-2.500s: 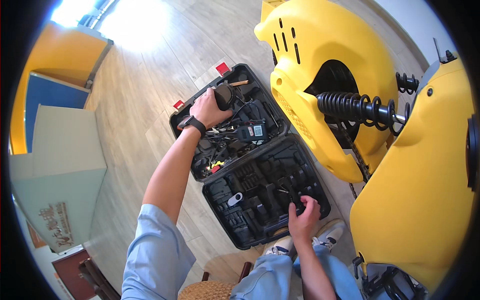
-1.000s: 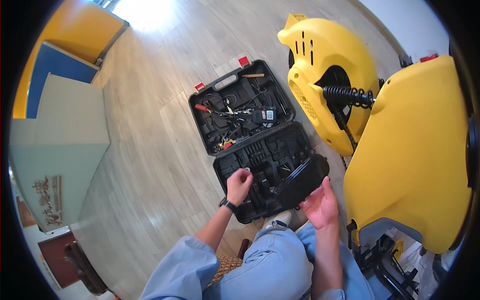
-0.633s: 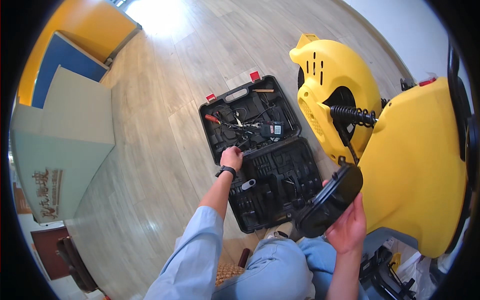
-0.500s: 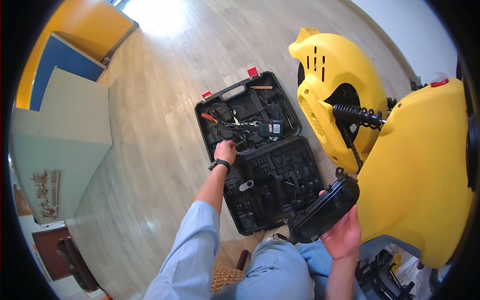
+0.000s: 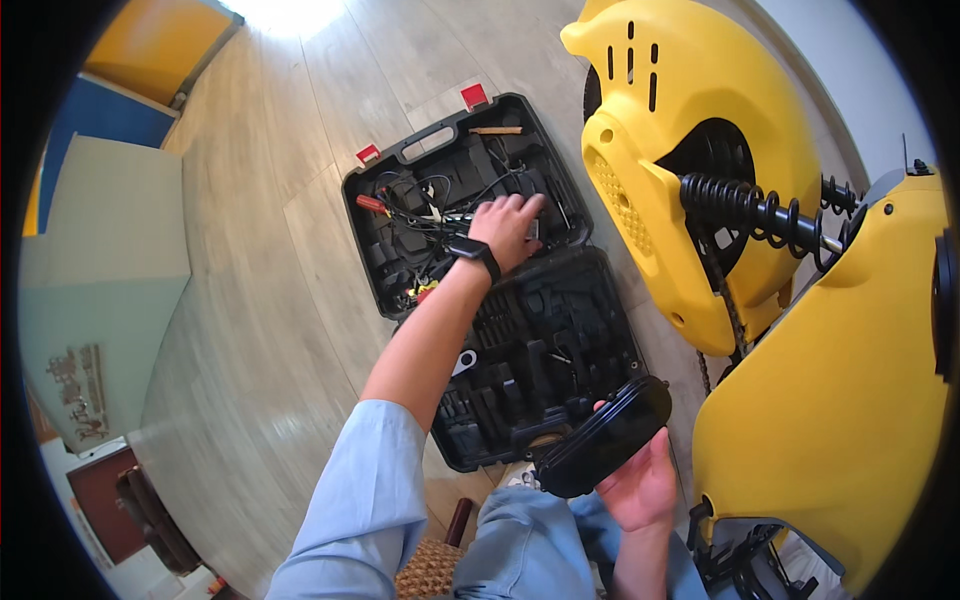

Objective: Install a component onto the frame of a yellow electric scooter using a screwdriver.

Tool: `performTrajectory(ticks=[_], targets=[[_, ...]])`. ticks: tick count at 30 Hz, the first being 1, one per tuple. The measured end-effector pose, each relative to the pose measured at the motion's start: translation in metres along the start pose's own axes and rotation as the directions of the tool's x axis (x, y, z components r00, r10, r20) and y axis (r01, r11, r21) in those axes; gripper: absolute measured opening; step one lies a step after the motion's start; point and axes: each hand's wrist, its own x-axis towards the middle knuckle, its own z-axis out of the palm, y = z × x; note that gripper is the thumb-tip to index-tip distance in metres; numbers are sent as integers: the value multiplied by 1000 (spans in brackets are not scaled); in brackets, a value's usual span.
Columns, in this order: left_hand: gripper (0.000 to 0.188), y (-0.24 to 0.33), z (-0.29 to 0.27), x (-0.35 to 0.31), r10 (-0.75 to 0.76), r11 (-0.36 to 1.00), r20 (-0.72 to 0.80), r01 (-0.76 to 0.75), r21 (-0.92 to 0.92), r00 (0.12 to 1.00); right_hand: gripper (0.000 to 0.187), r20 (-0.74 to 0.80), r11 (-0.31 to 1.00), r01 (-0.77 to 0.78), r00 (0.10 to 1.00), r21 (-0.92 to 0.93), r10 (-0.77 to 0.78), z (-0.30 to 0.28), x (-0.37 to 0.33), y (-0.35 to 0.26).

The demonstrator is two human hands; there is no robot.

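Note:
My left hand [image 5: 505,232], with a black watch on the wrist, reaches into the upper half of an open black tool case [image 5: 411,150]. Its fingers are spread over a dark boxy device with a pale label, mostly hidden beneath them. Beside the hand lie tangled cables and a red-handled tool [image 5: 371,203]. My right hand [image 5: 640,485] supports a glossy black oblong housing [image 5: 612,438] from below, fingers behind it and thumb at its side. The housing is tilted above the case's near corner.
At right stand yellow vehicle body panels [image 5: 800,430] with a black coil spring [image 5: 745,208]. The case's lower half [image 5: 500,345] has moulded slots and a small whitish part [image 5: 465,361]. A woven seat [image 5: 428,568] is below; a pale counter [image 5: 110,220] stands left.
My left hand has moved from the case's hinge side, up and right onto the boxy device, its fingers spreading. My right hand still holds the housing. The whole view has shifted.

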Motion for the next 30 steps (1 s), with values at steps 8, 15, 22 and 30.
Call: performTrajectory(ticks=[8,15,22,30], targets=[[36,-3,-6,5,-110,973,53,97,207,992,66,-5,1000,-2,1000,-13,2,-15,0,-3],[14,30,43,35,313,846,228,-380,374,922,67,-19,999,-28,999,17,29,-14,0,0],[12,26,67,39,242,876,159,-286,388,957,68,-25,999,-24,999,26,25,-10,-2,0],[13,24,66,45,261,899,94,-278,339,961,71,-23,998,-51,998,31,51,-13,1,7]])
